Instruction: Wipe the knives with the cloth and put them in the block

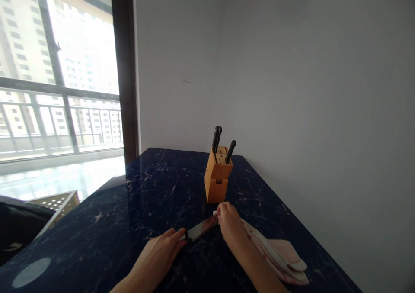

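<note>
My left hand [162, 247] is closed round the dark handle of a kitchen knife [201, 229], low over the table. Its blade points up and to the right, towards my right hand [228, 220]. That hand is closed at the blade's tip, with a bit of white cloth showing between the fingers. A pale pink and white towel [275, 256] trails from it under my right forearm and lies bunched on the table. Just beyond the hands stands a wooden knife block [218, 176], with two black-handled knives in its top slots.
The dark blue marbled table [168, 180] reaches back to a grey wall [292, 89], which also runs along its right side. A pale round spot [31, 272] shows at the near left. Left of the table are a perforated crate [61, 206], a dark cloth item [19, 223] and a large window.
</note>
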The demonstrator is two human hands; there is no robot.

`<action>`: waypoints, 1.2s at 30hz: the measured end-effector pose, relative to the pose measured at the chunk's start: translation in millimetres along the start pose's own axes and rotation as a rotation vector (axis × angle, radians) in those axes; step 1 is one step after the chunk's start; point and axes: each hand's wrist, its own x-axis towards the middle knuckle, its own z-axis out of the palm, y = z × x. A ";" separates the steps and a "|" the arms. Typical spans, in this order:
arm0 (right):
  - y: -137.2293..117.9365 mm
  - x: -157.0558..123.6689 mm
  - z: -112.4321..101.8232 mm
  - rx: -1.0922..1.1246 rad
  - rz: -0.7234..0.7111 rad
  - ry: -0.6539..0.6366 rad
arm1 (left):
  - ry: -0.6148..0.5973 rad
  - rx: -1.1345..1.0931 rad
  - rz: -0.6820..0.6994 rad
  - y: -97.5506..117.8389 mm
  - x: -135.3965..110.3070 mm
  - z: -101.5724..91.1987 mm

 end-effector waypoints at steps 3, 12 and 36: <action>13.7 3.4 1.4 -0.038 0.047 0.012 | -0.006 -0.001 0.002 1.0 -0.4 -0.4; 17.7 1.6 -0.6 -0.036 0.037 0.002 | -0.011 -0.067 -0.022 -2.7 1.2 4.8; -47.2 -17.9 7.5 0.169 -0.165 -0.048 | -0.031 -0.019 0.006 2.8 3.3 5.5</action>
